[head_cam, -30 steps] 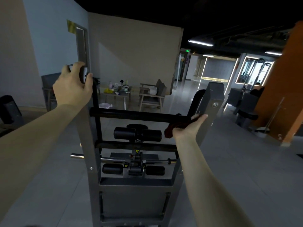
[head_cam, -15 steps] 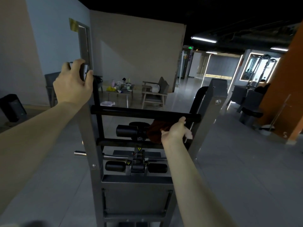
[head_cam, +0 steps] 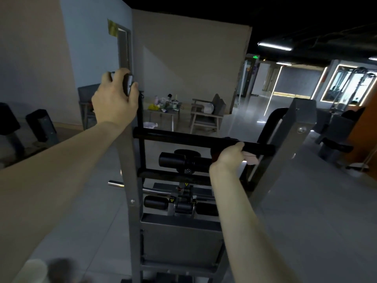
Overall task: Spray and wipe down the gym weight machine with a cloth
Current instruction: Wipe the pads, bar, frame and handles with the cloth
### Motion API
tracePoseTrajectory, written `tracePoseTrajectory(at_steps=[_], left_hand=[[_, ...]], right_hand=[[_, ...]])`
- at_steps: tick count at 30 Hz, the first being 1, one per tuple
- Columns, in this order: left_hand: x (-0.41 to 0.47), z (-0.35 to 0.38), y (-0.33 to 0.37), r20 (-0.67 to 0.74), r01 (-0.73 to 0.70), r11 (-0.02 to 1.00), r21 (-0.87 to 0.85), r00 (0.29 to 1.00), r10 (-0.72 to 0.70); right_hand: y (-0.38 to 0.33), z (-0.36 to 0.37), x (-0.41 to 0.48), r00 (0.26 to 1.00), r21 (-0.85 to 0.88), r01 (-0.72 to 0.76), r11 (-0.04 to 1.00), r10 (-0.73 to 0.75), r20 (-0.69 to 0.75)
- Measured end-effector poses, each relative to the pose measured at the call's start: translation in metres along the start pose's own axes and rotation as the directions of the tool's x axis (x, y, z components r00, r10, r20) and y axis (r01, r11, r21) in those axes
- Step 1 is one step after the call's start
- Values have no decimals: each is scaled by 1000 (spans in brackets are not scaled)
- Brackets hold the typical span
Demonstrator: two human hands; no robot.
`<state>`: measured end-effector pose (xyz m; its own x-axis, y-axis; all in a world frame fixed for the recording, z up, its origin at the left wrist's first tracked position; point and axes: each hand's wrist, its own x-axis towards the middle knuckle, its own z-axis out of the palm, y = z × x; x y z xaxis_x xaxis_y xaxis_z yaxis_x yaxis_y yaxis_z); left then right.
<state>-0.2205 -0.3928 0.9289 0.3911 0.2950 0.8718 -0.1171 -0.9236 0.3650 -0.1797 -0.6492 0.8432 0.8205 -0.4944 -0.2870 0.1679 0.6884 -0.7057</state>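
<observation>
Wiping is where I'd put us on the head cam: the right hand is curled around the cloth, holding it against the black top crossbar of the weight machine, toward the bar's right end. The left hand grips the top of the left upright. Mid-job, I'd guess, with the lower bar, roller pads and grey frame left to do. Containers: no spray bottle I can make out, just a blurry pale shape at bottom left, contents unknown.
</observation>
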Motion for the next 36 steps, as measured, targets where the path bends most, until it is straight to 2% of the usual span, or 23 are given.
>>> tracePoseTrajectory(at_steps=[2,5,6,7,9,10,11,12,13,17,20,24,27,30,32,34,36], left_hand=[[1,1,-1,-7,2,1000,-7,1000,-2],[1,2,-1,-1,-3,1000,0,1000,3],[1,2,-2,-1,-8,1000,4,1000,8],[2,2,-3,-1,-12,1000,6,1000,12],[3,2,-6,1,-16,1000,11,1000,16],[4,3,-6,2,-19,1000,9,1000,19],[3,2,-6,5,-20,1000,4,1000,20],[3,1,-6,8,-20,1000,0,1000,20],[2,0,-5,14,-18,1000,-2,1000,18],[1,-3,-3,26,-10,1000,-10,1000,10],[1,-3,-1,25,-8,1000,-10,1000,9],[0,-5,2,40,3,1000,-3,999,-3],[-1,-6,1,41,2,1000,-1,999,-2],[0,-5,0,45,9,1000,-10,999,-9],[0,-4,-1,35,2,1000,-15,999,-2],[0,-2,-2,24,-4,1000,-21,1000,4],[0,0,-3,16,-1,1000,-28,1000,2]], right_hand=[[19,6,-31,996,-27,-33,999,35,86],[51,28,-101,960,-104,-179,978,197,197],[57,34,-117,947,-167,-188,968,224,229],[65,40,-126,939,-242,-160,957,223,263],[66,39,-135,913,-384,-10,923,165,372],[60,38,-134,900,-401,-16,916,188,392],[49,39,-131,902,-406,-108,908,261,344],[38,43,-124,884,-319,-266,910,362,295],[26,37,-110,877,-260,-333,906,399,268],[-21,-8,-53,861,-217,-391,894,439,257],[-53,-34,-42,895,-148,-381,913,404,189],[-69,-46,-47,943,-133,-270,954,290,164],[-77,-48,-47,981,-182,-110,977,136,141],[-75,-54,-42,988,-164,68,984,-43,147],[-80,-56,-30,964,-116,235,965,-216,157],[-88,-59,-13,897,-93,420,903,-398,191],[-88,-66,1,819,-213,565,797,-511,263]])
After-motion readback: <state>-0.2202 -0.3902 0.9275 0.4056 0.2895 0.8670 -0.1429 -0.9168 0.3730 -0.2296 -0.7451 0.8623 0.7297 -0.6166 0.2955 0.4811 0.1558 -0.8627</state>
